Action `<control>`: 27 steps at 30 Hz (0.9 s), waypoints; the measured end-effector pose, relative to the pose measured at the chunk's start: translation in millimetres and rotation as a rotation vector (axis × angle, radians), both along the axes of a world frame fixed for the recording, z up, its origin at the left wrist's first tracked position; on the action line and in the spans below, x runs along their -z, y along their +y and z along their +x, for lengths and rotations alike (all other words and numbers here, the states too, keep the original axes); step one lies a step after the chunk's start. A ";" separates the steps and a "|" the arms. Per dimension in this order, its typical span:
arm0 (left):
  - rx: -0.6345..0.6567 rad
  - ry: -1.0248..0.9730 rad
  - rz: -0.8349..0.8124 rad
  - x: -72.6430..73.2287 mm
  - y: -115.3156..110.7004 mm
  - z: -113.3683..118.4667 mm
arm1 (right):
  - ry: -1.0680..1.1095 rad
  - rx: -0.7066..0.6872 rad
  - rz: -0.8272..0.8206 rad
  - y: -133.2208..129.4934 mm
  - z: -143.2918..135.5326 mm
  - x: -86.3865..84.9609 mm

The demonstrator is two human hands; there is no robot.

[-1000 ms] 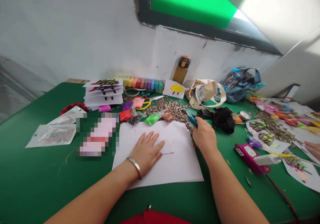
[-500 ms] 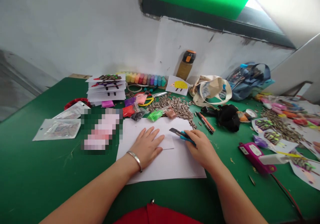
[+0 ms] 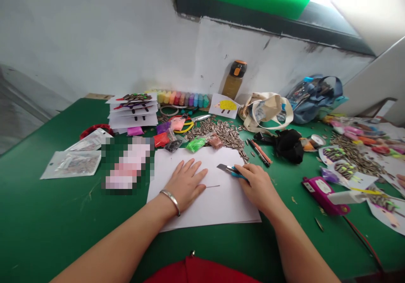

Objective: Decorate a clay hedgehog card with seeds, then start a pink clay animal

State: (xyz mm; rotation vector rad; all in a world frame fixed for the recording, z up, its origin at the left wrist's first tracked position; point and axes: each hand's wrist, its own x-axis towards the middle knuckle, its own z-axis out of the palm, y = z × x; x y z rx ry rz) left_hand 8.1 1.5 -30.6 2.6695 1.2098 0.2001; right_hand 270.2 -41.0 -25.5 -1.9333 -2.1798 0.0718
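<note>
White paper sheets (image 3: 218, 213) lie stacked in front of me on the green table. My left hand (image 3: 186, 184) rests flat on the top sheet with its fingers spread, a silver bangle on the wrist. A short thin dark line (image 3: 213, 186) shows on the paper by my left thumb. In my right hand (image 3: 256, 184) is a box cutter (image 3: 232, 171) with a blue handle, its blade out and pointing left over the sheet. I cannot tell whether the blade touches the paper.
Behind the paper lie bagged coloured clay (image 3: 196, 144), a heap of sunflower seeds (image 3: 226, 133) and scissors (image 3: 201, 117). Stacked seed-decorated cards (image 3: 133, 118) stand left. Pens (image 3: 260, 153), a black pouch (image 3: 288, 146) and a magenta glue-gun-like device (image 3: 324, 196) lie right. Another person's fingers show far right.
The box cutter in my right hand has shifted slightly right, its blade now lying more level. My left hand stays in place on the paper. The view has tilted slightly.
</note>
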 end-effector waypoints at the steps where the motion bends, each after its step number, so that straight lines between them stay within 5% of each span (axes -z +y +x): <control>1: 0.000 0.001 -0.004 -0.2 -0.1 0.1 | 0.002 -0.004 -0.004 -0.5 -0.3 -0.8; 9: -0.001 -0.024 0.001 0.8 -0.1 0.0 | 0.072 -0.097 -0.044 -0.6 -1.2 -2.2; 27: -0.007 -0.007 -0.024 -1.7 0.6 0.5 | 0.035 0.036 0.044 2.1 1.3 2.6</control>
